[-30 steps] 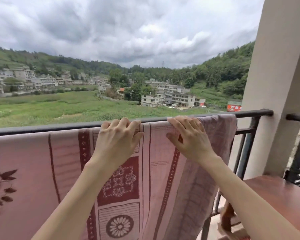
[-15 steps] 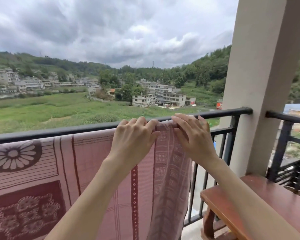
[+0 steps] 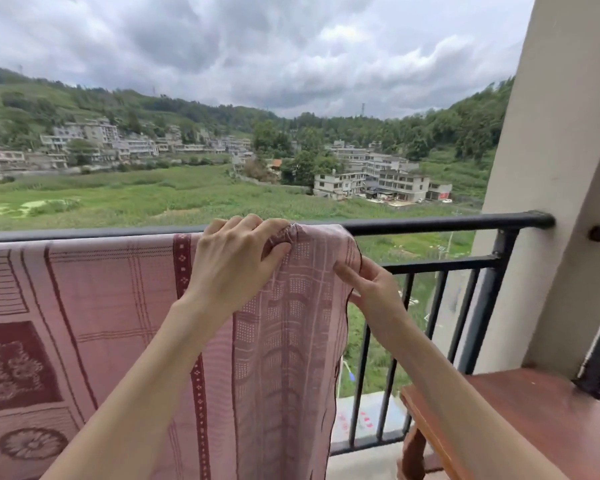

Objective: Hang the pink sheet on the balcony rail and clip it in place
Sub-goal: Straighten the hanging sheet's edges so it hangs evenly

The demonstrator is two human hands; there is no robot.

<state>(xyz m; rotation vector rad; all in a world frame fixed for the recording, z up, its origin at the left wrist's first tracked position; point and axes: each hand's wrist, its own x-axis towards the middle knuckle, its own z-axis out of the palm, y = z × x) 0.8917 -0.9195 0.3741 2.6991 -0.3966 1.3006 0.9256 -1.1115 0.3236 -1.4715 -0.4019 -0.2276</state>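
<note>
Your two hands bunch one pink sheet [image 3: 118, 323] at its end on the balcony rail [image 3: 430, 225].

Your left hand [image 3: 236, 265] curls over the rail, gripping gathered cloth to anchor it; your right hand [image 3: 371, 292] pinches the hem, likely straightening it. No clip is visible.

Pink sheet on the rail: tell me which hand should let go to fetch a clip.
Probably the right hand. It only pinches the pink sheet at its hanging side edge, below the rail. The left hand grips the bunched fabric on top of the rail, so it likely keeps the sheet from sliding. No clip is visible.
</note>
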